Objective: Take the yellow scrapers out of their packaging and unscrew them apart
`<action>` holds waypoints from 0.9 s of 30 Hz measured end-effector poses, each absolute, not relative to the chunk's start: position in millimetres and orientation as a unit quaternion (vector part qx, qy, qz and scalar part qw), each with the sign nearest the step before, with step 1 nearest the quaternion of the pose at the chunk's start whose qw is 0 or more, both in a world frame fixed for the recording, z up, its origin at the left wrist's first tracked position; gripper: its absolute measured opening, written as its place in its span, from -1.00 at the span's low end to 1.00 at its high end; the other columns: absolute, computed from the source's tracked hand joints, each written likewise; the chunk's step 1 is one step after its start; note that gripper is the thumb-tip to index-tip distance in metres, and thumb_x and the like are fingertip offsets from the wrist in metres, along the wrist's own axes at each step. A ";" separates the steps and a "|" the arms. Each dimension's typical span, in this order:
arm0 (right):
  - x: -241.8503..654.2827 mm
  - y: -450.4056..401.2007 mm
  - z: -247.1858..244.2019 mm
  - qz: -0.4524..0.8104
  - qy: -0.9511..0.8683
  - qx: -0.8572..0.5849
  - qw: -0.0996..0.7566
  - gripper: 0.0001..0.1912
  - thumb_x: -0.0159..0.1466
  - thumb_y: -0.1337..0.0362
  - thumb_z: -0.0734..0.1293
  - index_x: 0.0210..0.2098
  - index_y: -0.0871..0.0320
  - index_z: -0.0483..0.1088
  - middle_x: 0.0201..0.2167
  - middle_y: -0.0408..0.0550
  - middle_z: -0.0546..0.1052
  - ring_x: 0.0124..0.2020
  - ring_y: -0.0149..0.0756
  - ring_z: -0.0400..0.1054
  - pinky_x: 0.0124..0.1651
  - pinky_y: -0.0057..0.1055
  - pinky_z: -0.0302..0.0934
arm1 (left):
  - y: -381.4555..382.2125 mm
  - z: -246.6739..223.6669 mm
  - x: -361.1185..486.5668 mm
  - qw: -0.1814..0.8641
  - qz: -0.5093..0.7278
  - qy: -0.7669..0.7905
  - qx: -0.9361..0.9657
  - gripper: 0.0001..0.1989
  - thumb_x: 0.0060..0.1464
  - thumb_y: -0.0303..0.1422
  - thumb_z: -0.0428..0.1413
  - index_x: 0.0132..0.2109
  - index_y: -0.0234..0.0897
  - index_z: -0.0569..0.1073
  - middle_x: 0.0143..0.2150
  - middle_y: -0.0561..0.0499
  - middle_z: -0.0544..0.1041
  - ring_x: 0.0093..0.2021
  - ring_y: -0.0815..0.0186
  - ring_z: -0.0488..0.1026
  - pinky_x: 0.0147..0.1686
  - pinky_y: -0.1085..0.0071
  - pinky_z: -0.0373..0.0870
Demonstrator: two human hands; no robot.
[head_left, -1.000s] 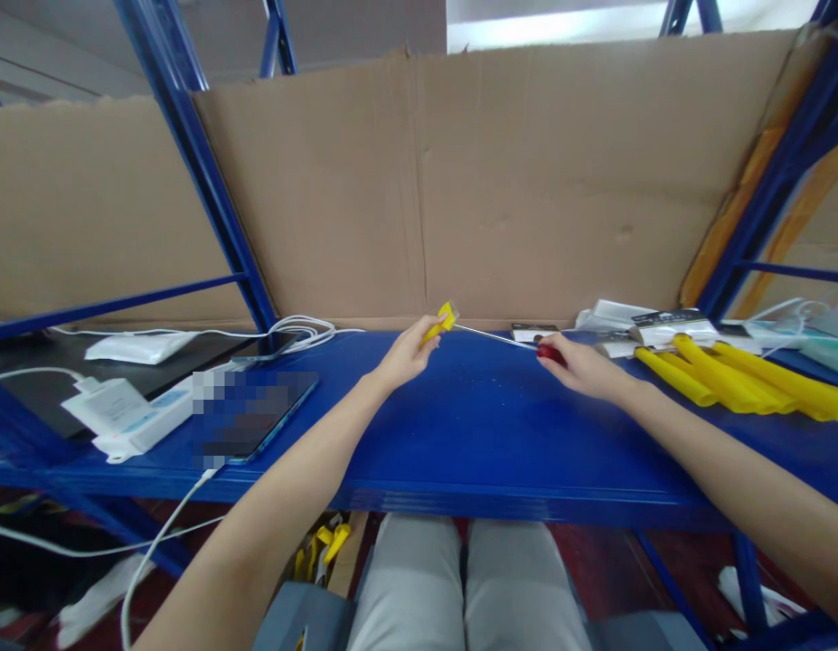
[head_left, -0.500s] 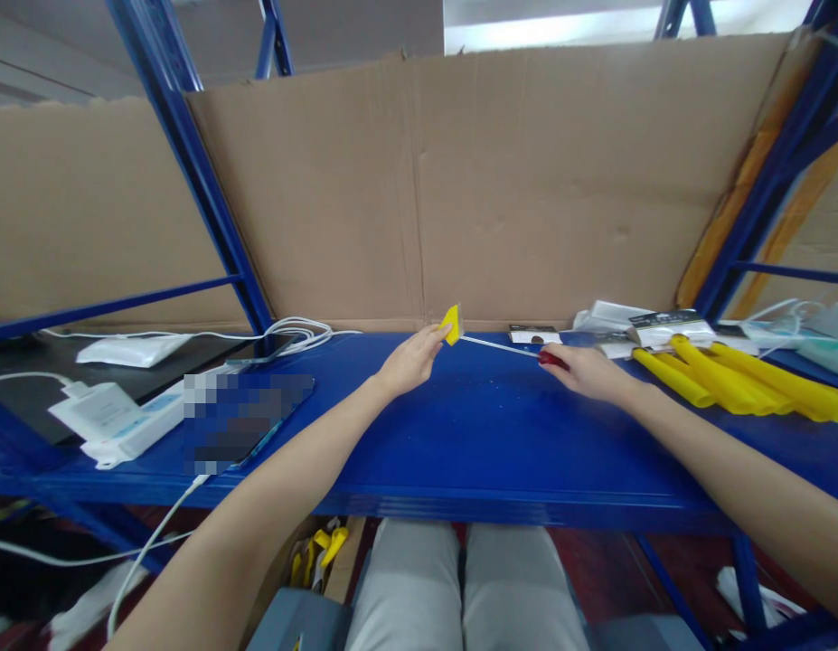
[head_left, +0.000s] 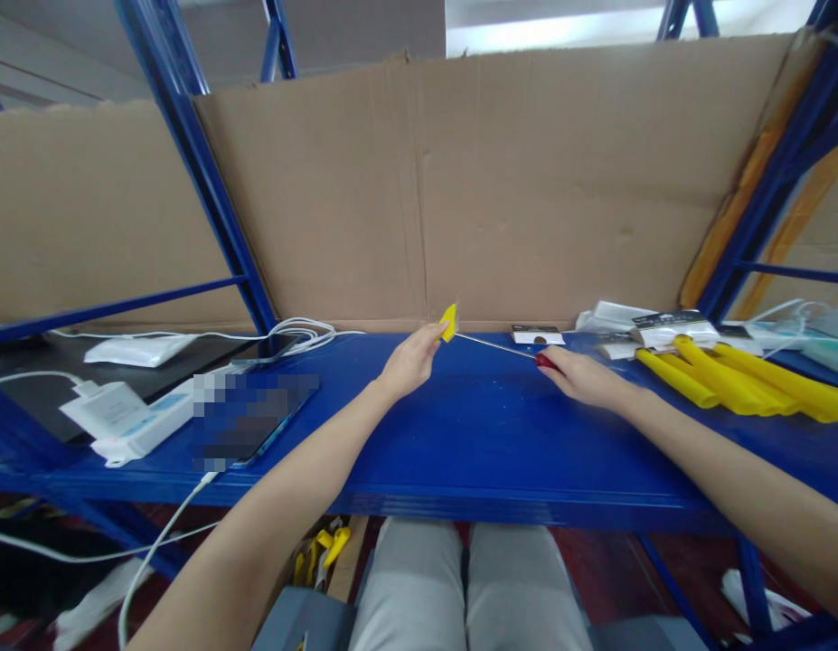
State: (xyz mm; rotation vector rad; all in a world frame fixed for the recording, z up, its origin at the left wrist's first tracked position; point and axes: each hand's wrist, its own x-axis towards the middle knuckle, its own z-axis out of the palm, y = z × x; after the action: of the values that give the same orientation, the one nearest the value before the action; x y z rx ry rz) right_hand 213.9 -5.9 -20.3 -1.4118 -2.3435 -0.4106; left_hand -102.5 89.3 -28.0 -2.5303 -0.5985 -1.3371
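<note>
Over the blue shelf, my left hand (head_left: 411, 359) pinches a small yellow piece (head_left: 449, 323) whose exact kind I cannot make out. Something thin and clear seems to stick out at its right side. A screwdriver (head_left: 496, 344) with a long metal shaft and a red handle is held in my right hand (head_left: 587, 376), fingers wrapped round the handle. Its shaft points left, and the tip meets or nearly meets the yellow piece. Close behind my right hand lies a small black and white card (head_left: 537, 335).
Yellow tubes (head_left: 737, 380) and white packets (head_left: 676, 329) lie on the blue shelf (head_left: 459, 452) at right. At left are a power strip (head_left: 137, 438) with a plugged-in charger (head_left: 105, 409), a phone (head_left: 256, 420) and coiled white cables (head_left: 310, 333). Cardboard (head_left: 527, 181) stands behind.
Both hands keep their grips. The yellow piece and the screwdriver shaft have shifted or turned slightly. The whole view has moved a little.
</note>
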 end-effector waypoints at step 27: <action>197.4 -17.3 -14.3 -0.265 -0.804 -0.497 0.188 -0.65 0.38 0.19 -0.02 -0.15 0.21 0.31 -0.25 0.17 0.51 -0.30 -0.13 0.44 -0.37 -0.34 0.19 | 75.7 -18.9 -100.7 0.046 -0.477 -0.273 -0.834 -0.64 0.29 -0.33 -0.17 0.17 -0.30 0.21 -0.05 -0.16 0.54 -0.05 0.25 0.51 -0.06 0.31 0.43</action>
State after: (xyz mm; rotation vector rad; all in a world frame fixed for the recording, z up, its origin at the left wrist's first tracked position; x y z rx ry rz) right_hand 197.4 -17.3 -14.3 -1.3988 -2.2632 -0.7449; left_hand -100.7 75.7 -18.9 -2.5474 -0.8347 -1.4559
